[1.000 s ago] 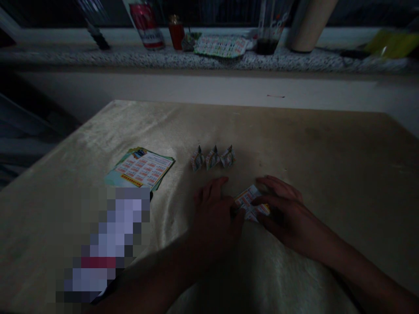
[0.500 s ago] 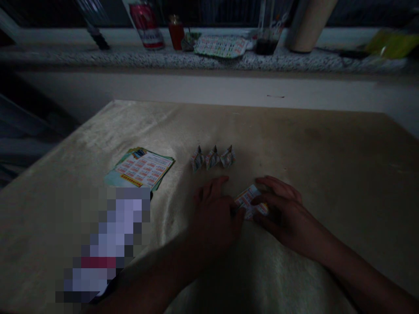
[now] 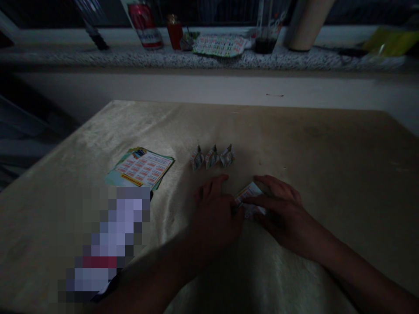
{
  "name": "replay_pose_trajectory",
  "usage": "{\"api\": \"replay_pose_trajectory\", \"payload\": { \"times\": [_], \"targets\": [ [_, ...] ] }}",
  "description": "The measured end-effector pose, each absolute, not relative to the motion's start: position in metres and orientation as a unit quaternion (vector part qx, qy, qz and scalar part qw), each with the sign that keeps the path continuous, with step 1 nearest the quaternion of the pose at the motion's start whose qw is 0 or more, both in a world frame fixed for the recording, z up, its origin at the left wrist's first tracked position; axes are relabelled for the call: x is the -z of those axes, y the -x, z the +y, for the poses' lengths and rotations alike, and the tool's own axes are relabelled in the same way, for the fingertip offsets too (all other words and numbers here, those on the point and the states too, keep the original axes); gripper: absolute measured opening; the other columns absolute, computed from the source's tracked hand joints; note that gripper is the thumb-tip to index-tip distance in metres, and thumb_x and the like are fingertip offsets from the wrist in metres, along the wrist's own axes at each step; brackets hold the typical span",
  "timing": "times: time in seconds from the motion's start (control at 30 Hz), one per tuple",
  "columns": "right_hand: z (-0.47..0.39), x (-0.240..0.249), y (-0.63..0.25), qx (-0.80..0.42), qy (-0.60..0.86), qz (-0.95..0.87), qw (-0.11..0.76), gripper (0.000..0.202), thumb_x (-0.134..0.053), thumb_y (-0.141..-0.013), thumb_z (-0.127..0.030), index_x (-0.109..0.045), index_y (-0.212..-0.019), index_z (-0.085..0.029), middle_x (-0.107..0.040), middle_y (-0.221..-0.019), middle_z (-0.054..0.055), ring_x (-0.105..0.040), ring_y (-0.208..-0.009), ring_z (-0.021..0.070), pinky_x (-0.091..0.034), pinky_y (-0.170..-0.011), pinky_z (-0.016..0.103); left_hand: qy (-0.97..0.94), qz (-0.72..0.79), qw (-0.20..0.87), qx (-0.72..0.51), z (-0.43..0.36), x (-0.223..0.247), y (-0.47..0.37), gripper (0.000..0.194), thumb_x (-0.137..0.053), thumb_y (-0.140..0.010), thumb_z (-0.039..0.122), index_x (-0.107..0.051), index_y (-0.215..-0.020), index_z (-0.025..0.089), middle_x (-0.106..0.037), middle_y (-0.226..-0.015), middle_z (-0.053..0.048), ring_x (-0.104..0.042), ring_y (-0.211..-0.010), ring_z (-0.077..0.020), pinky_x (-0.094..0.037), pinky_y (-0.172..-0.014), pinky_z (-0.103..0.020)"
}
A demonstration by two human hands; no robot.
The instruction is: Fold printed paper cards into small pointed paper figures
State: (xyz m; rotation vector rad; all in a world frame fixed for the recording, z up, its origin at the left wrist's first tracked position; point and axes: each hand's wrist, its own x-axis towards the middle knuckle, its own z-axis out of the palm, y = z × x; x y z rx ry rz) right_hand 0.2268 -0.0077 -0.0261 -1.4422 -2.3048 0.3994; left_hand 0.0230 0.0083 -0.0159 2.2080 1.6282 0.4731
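Note:
A small printed paper sheet, partly folded, lies on the table between my two hands. My left hand holds down its left edge, the thumb and forefinger close on the paper and the other fingers bent over the cloth. From the right, my right hand has its forefinger stretched across the paper and its thumb at the near edge. My fingers hide part of the folds. Just beyond my hands stand three folded paper pieces with pointed tops, in a row.
A stack of printed sheets lies to the left on the cloth-covered table. Near it is a blurred-out object. Along the stone sill stand a red can, a small red bottle and a cup of dark liquid.
My right forefinger has slid left across the paper toward my left thumb. My left hand has hardly moved, and the folded pieces stay where they were.

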Motion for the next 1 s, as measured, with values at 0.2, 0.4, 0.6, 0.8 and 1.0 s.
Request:
{"api": "replay_pose_trajectory", "payload": {
  "times": [0.2, 0.4, 0.6, 0.8, 1.0],
  "targets": [
    [-0.011, 0.025, -0.227, -0.113, 0.505, -0.842, 0.151, 0.047, -0.061, -0.09, -0.017, -0.069, -0.131, -0.039, -0.045, -0.156, 0.009, -0.038, -0.145, 0.0376, -0.034, -0.111, 0.061, -0.784, 0.573, 0.166, -0.172, 0.006, 0.019, -0.022, 0.013, -0.072, -0.085, 0.03, -0.072, -0.08, 0.019, -0.053, -0.147, -0.016, -0.046, -0.136, -0.0374, -0.034, -0.11, -0.06],
    [-0.011, 0.022, -0.224, -0.113, 0.516, -0.837, 0.144, 0.049, -0.063, -0.087, -0.015, -0.071, -0.129, -0.039, -0.047, -0.155, 0.008, -0.038, -0.145, 0.0377, -0.035, -0.111, 0.062, -0.811, 0.542, 0.147, -0.164, 0.0, 0.017, -0.021, 0.018, -0.061, -0.095, 0.028, -0.07, -0.109, 0.02, -0.055, -0.144, -0.017, -0.05, -0.131, -0.0359, -0.037, -0.107, -0.06],
    [-0.01, 0.02, -0.223, -0.126, 0.523, -0.832, 0.135, 0.049, -0.06, -0.088, -0.015, -0.071, -0.129, -0.039, -0.046, -0.156, 0.008, -0.036, -0.146, 0.0382, -0.033, -0.111, 0.063, -0.833, 0.522, 0.108, -0.15, -0.005, 0.017, -0.022, 0.02, -0.056, -0.098, 0.031, -0.071, -0.106, 0.022, -0.06, -0.143, -0.013, -0.053, -0.129, -0.0355, -0.034, -0.107, -0.065],
    [-0.011, 0.014, -0.221, -0.151, 0.532, -0.821, 0.138, 0.051, -0.053, -0.09, -0.012, -0.07, -0.129, -0.04, -0.048, -0.156, 0.004, -0.035, -0.147, 0.035, -0.032, -0.113, 0.062, -0.83, 0.526, 0.092, -0.163, -0.007, 0.022, -0.028, 0.027, -0.059, -0.096, 0.038, -0.069, -0.111, 0.018, -0.062, -0.14, -0.015, -0.053, -0.128, -0.037, -0.031, -0.107, -0.069],
    [-0.011, 0.016, -0.223, -0.153, 0.523, -0.825, 0.148, 0.051, -0.053, -0.09, -0.012, -0.07, -0.13, -0.039, -0.046, -0.158, 0.003, -0.036, -0.147, 0.0349, -0.033, -0.112, 0.062, -0.825, 0.528, 0.12, -0.162, -0.004, 0.024, -0.03, 0.038, -0.066, -0.091, 0.048, -0.069, -0.11, 0.015, -0.058, -0.143, -0.018, -0.05, -0.13, -0.0393, -0.027, -0.11, -0.071]
  ]
}}
